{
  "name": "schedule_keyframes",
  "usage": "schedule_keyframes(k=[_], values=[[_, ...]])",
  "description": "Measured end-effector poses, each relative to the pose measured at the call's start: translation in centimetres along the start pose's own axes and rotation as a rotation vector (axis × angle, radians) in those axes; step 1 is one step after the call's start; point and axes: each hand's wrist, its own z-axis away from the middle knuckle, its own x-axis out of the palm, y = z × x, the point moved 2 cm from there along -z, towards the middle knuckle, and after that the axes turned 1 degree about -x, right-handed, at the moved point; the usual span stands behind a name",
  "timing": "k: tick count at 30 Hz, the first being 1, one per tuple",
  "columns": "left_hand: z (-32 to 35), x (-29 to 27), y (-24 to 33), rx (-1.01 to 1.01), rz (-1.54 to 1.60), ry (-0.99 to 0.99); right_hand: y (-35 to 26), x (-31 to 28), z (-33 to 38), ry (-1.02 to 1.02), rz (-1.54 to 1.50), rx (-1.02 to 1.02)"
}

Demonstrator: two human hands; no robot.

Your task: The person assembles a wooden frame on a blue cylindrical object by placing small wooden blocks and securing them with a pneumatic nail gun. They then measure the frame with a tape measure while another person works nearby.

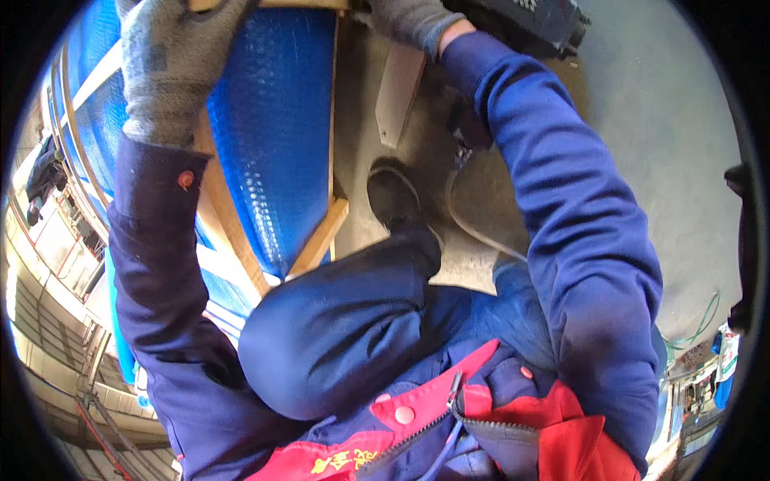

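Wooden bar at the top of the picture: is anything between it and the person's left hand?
Nothing visible is in the way. The gloved left hand is right up by the wooden bar; the blue sheeting shows below the bar. The picture cuts off there, so I can't tell how they touch.

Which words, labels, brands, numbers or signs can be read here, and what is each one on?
Red jacket panel: yellow characters, partly legible; wording not copied here.
Black device at the top edge: pale marking, cut off by the frame and unreadable.
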Motion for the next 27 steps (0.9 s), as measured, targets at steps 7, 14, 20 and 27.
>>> schedule_keyframes(k=[7,14,20,27], values=[[-0.7,0.5,-0.1,0.024,-0.108,-0.015,-0.5,2.4,0.4,-0.033,0.062,0.13],[0.0,0.8,-1.1,-0.063,-0.187,-0.041,-1.9,-6.7,7.6,0.516,-0.217,0.161],[-0.4,0.9,-1.1,0.015,-0.199,0.024,5.5,-6.9,21.7,0.586,-0.622,1.126],[-0.7,1.0,-0.9,-0.086,-0.204,-0.044,8.3,-1.5,19.3,0.381,-1.83,0.831]])
